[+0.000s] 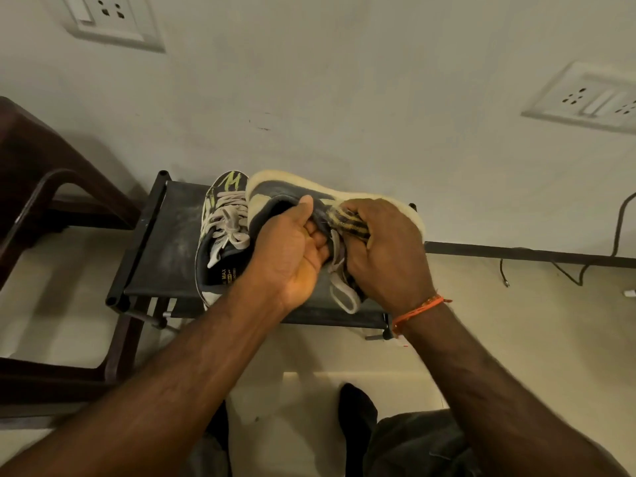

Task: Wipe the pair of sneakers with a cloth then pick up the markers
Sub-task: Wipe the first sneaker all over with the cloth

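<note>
One dark sneaker with a cream sole [309, 187] is lifted and turned on its side above the black rack [161, 256]. My left hand [292, 249] grips its collar, thumb on the outside. My right hand [385, 249] holds a striped yellow-and-dark cloth [347, 218] pressed against the shoe's side near the laces. The second sneaker [220, 228], dark with neon-green marks and pale laces, lies flat on the rack to the left. No markers are in view.
A dark brown plastic chair [41, 201] stands at the left, touching the rack. A white wall with two socket plates [592, 98] is behind. A black cable [616, 235] hangs at the right. My legs are below.
</note>
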